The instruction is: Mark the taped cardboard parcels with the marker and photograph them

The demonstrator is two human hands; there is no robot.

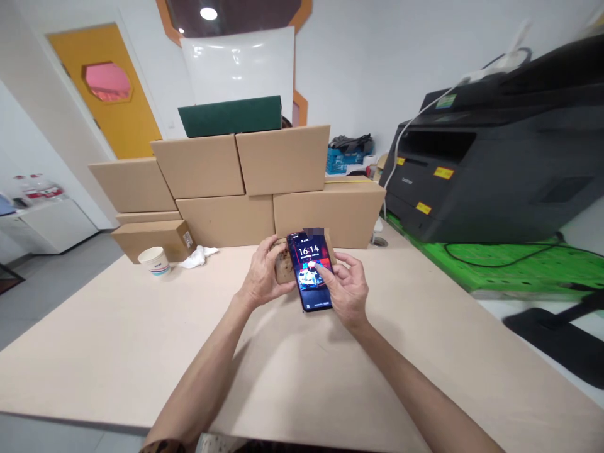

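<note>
Phone, one: screen lit, reading 16:14, held over the middle of the table. Right grip, one: clamped on the phone's right side, thumb laid across the screen. Left grip, one: closed about a brown spotted item, one, just beside the phone and partly hidden behind it; exact kind impossible to tell. Handling, by judgement: keep the thumb light on the glass, bear the weight at the edges and underside, steady the left side, stay low over the table. Cardboard boxes, seven at least, stacked on the far side. Green box, one, atop the stack. Paper cup, one, left. Crumpled tissue, one, beside it. Printer, one, right.
</note>
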